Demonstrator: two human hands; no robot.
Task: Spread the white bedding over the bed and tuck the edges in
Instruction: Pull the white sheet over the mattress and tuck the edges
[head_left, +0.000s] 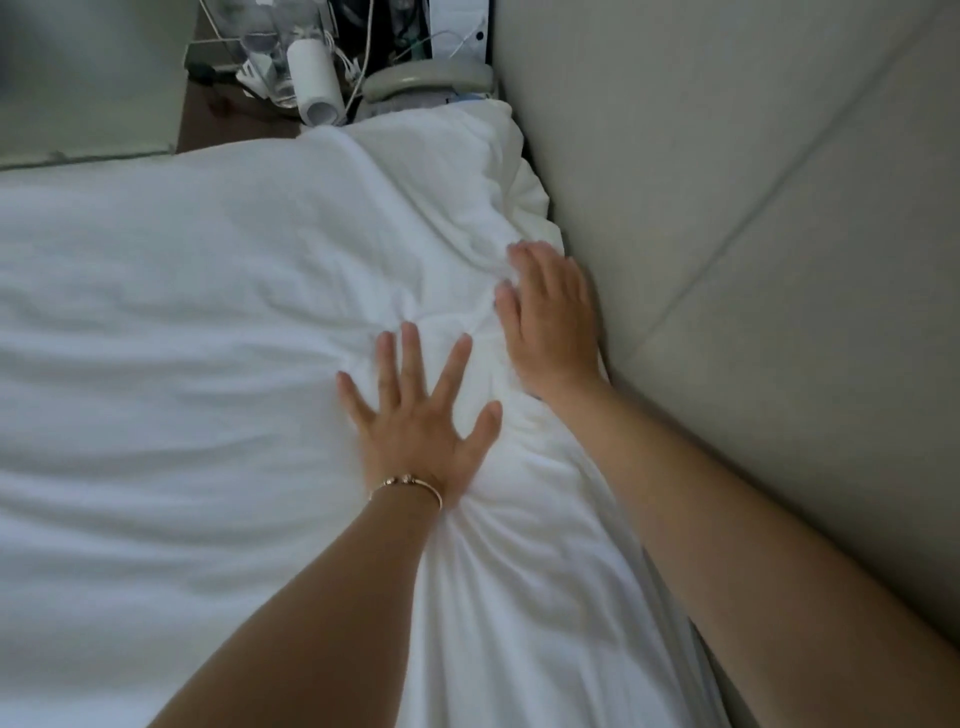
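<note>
Your left hand (415, 415) lies flat with fingers splayed on the white bedding (208, 312), which covers the bed. Your right hand (550, 322) presses flat, fingers straight, along its edge beside the padded headboard (753, 208).

A pale padded headboard (753, 234) fills the right side, its panels split by a stitched seam running slantwise. At the far end stands a dark brown bedside table (202, 111), crowded with clear glass things (257, 47), a white cylinder (314, 78) lying on its side, loose white cables (363, 57) and a round greyish base (426, 80). A light grey wall (88, 78) shows to the far left. The light is soft and dim, with a cool cast
</note>
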